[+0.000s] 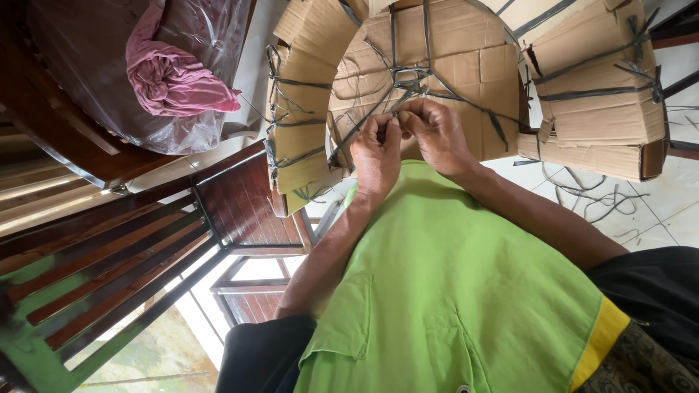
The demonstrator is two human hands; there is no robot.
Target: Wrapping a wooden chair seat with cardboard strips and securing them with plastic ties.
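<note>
So we've got this big brown cardboard-wrapped bundle (437,80) filling the top of the view from about 11 to 2 o'clock, criss-crossed with dark flat strapping. It looks stiff-ish but light to us, and the cardboard would probably dent or tear if squeezed, so the straps seem the better place to grab it. Below it, at 6 o'clock, is our green shirt (451,291).

At 8 o'clock there's a dark red-brown slatted wooden chair (109,262), and up at 10 o'clock a pink crumpled cloth (171,73) lying on clear plastic sheeting. The floor is pale tile (666,204), showing at 3 o'clock with loose strap offcuts scattered on it.

Both hands meet dead centre against the bundle. Our left hand (376,156) has its fingers curled tight, pinching a thin dark strap end (393,116), and our right hand (437,135) pinches the same spot from the other side, fingertips nearly touching. The strap looks thin, flexible and a bit slippery.
</note>
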